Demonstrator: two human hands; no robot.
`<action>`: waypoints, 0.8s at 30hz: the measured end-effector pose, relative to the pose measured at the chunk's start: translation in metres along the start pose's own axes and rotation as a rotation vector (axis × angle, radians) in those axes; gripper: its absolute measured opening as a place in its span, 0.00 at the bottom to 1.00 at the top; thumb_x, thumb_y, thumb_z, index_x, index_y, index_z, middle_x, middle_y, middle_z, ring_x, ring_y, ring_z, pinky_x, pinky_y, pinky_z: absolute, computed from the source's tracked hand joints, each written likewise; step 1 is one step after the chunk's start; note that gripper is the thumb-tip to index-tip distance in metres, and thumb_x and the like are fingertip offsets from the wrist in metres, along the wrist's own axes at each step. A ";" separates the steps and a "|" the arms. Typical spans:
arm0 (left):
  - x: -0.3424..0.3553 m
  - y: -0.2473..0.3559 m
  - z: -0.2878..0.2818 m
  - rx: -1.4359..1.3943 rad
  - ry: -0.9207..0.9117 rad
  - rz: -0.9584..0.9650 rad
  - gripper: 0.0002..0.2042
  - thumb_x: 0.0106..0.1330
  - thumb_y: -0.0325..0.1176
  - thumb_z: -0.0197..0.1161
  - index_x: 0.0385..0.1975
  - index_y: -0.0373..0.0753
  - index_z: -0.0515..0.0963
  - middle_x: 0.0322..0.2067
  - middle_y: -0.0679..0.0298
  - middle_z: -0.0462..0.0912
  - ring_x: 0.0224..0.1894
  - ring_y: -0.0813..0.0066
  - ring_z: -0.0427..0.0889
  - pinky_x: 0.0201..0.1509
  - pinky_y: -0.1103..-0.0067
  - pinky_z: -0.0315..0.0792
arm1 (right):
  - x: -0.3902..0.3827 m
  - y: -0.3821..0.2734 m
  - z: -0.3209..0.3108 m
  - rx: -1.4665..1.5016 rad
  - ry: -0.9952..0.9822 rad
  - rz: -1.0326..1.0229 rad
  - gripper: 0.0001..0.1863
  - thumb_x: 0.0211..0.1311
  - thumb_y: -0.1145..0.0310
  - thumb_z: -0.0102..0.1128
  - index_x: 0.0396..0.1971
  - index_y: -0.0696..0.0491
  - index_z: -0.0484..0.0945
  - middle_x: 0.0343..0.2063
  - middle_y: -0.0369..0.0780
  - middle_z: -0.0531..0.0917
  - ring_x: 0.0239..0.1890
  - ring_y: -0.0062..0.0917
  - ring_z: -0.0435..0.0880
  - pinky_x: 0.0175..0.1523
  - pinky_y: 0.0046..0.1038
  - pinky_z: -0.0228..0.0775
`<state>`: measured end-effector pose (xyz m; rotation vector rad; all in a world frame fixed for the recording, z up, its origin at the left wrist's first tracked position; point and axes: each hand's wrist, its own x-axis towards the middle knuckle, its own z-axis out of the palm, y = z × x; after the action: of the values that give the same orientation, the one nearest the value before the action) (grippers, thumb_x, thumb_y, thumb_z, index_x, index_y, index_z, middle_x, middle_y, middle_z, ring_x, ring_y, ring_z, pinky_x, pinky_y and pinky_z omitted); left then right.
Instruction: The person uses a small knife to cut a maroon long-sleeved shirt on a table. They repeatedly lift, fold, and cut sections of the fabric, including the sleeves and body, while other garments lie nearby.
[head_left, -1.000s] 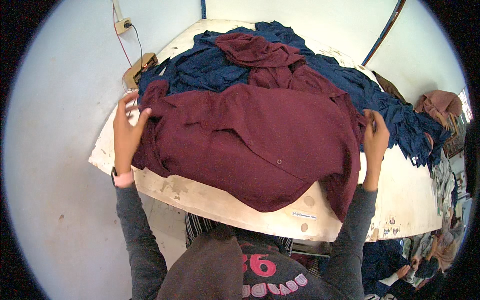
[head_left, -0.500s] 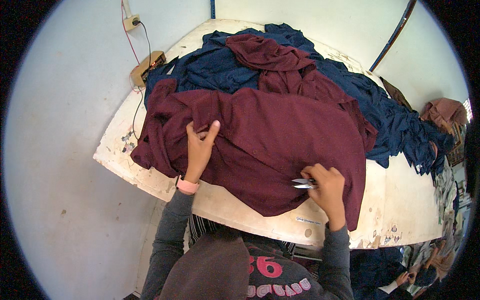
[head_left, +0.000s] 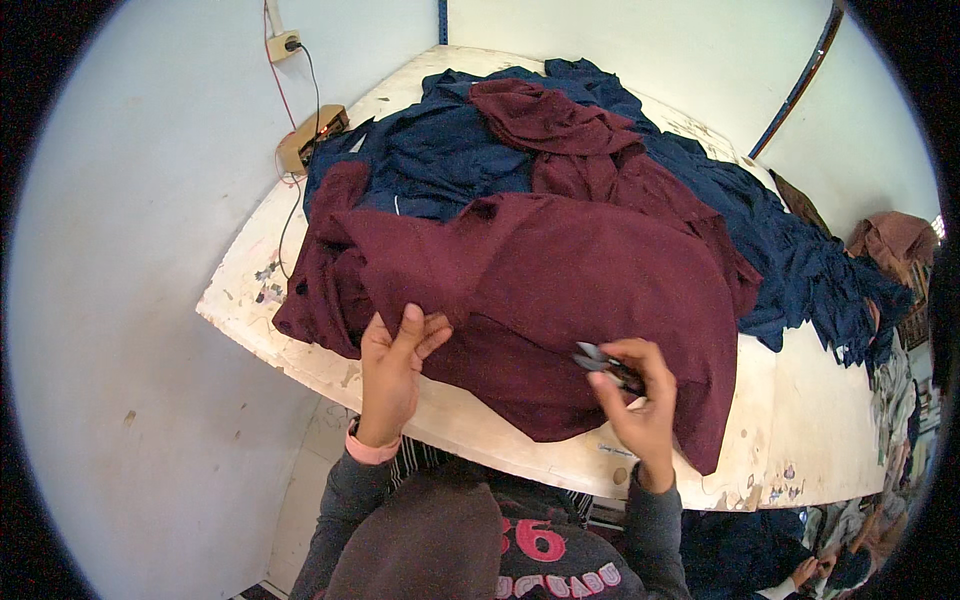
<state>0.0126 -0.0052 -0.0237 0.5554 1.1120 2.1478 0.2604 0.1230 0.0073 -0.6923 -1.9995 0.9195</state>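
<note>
Now, the right hand [head_left: 648, 418] has its fingers wrapped round snips [head_left: 590, 353]. Left hand [head_left: 388, 372], fingers curled at maroon cloth [head_left: 610, 270], pinch unclear: best keep fabric beneath them taut.

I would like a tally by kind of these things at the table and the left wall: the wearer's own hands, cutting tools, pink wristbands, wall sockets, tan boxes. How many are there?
Hands: 2, left hand and right hand
Cutting tools: 1, snips
Wristbands: 1, pink band
Wall sockets: 1, wall socket
Boxes: 1, tan box
Total: 6
Maroon cloth and navy cloth overlap too much to count.
</note>
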 end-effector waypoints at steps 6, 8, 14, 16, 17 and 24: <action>-0.025 -0.004 -0.002 0.022 -0.066 -0.012 0.13 0.78 0.36 0.59 0.55 0.36 0.75 0.46 0.62 0.84 0.48 0.68 0.86 0.56 0.69 0.82 | 0.038 -0.039 0.052 -0.044 -0.190 -0.183 0.14 0.57 0.72 0.74 0.43 0.55 0.83 0.34 0.39 0.87 0.33 0.24 0.84 0.42 0.26 0.73; -0.027 -0.008 -0.006 0.006 -0.092 -0.026 0.14 0.78 0.36 0.59 0.56 0.37 0.75 0.47 0.62 0.84 0.49 0.68 0.86 0.55 0.70 0.81 | 0.047 -0.047 0.060 -0.056 -0.223 -0.218 0.14 0.57 0.71 0.74 0.43 0.54 0.84 0.33 0.39 0.87 0.32 0.24 0.84 0.40 0.26 0.72; -0.032 -0.009 -0.008 -0.096 -0.086 -0.084 0.13 0.78 0.35 0.59 0.56 0.38 0.75 0.48 0.62 0.84 0.49 0.68 0.86 0.56 0.69 0.81 | 0.052 -0.035 0.077 -0.023 -0.183 -0.251 0.11 0.57 0.71 0.74 0.40 0.53 0.85 0.31 0.39 0.88 0.28 0.24 0.82 0.35 0.26 0.68; -0.033 -0.006 -0.005 -0.093 -0.079 -0.096 0.13 0.78 0.35 0.59 0.56 0.38 0.75 0.48 0.63 0.84 0.49 0.68 0.86 0.56 0.69 0.81 | 0.052 -0.036 0.076 -0.017 -0.182 -0.237 0.10 0.58 0.71 0.74 0.40 0.54 0.85 0.31 0.39 0.88 0.28 0.25 0.82 0.36 0.26 0.68; -0.034 -0.005 -0.005 -0.089 -0.074 -0.103 0.13 0.78 0.35 0.59 0.57 0.38 0.75 0.49 0.63 0.84 0.49 0.69 0.86 0.57 0.69 0.81 | 0.052 -0.042 0.074 -0.046 -0.211 -0.229 0.10 0.58 0.72 0.73 0.40 0.54 0.85 0.31 0.39 0.88 0.28 0.25 0.82 0.36 0.26 0.69; -0.034 -0.007 -0.002 -0.158 -0.052 -0.146 0.06 0.77 0.29 0.58 0.49 0.42 0.78 0.45 0.64 0.85 0.48 0.70 0.85 0.56 0.68 0.80 | 0.065 -0.035 0.082 0.035 -0.086 -0.244 0.10 0.59 0.67 0.72 0.40 0.49 0.84 0.31 0.38 0.88 0.25 0.33 0.84 0.33 0.31 0.69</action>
<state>0.0377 -0.0270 -0.0332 0.4412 0.9166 2.0607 0.1525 0.1214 0.0309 -0.3835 -2.0829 0.8472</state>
